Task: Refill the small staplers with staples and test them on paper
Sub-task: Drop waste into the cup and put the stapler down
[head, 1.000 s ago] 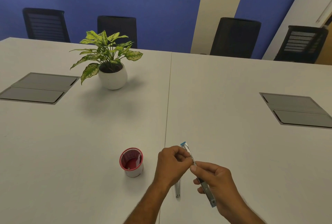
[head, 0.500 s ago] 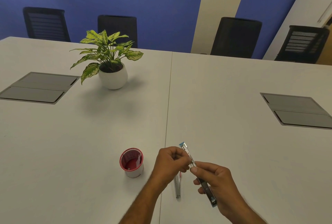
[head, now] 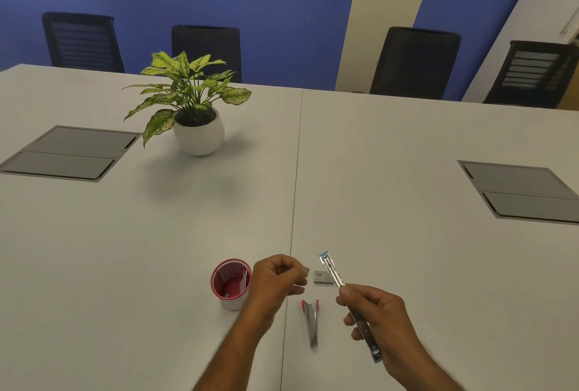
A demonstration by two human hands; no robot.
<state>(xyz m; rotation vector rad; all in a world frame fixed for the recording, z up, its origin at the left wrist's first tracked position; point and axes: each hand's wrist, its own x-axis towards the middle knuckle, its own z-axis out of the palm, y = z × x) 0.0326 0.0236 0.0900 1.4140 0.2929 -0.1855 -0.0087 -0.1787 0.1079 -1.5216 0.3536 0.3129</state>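
Near the front of the white counter [head: 407, 171], the right hand [head: 380, 323] grips a slim, light, rigid blue-tipped metal stapler [head: 332, 273] at mid-body, its far end raised. The left hand [head: 275, 281] has curled fingers [head: 300, 274]; whether they pinch something, I cannot tell.

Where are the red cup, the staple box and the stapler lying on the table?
red cup [head: 231, 284], head view, on its inner wall
staple box [head: 322, 277], head view, on its top face
stapler [head: 311, 321], head view, on its metal body

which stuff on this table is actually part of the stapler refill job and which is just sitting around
For the job:
- blue stapler, opened out, gripped by right hand
- red stapler, on the table
- staple box
- left hand, fingers curled

Lying about:
- potted plant
- red cup
- cable hatches
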